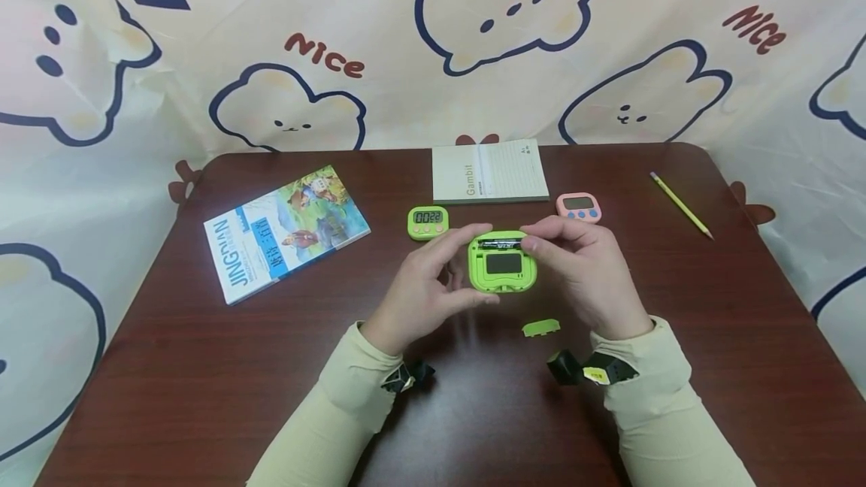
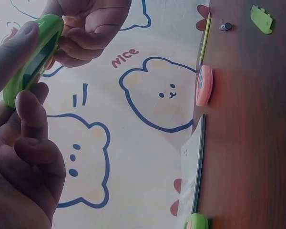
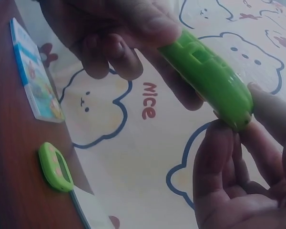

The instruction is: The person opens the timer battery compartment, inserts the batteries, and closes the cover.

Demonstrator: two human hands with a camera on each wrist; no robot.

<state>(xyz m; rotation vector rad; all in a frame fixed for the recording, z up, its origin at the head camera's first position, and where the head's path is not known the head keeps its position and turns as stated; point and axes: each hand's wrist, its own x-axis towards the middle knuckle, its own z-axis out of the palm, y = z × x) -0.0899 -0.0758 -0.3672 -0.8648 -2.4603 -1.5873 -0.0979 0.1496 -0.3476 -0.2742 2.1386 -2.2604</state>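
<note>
Head view: left hand grips the green timer by its left side; right hand pinches its upper right corner, above the tabletop. Risk, my judgement: the battery lies uncovered in its bay, so a tilt or slipping thumb could spill it. Back shows a dark rectangular panel.

Left wrist view: loose green cover lies apart from the timer; a sleeve could sweep it away.

Right wrist view: casing glossy, rounded, slotted near the right thumb.
</note>
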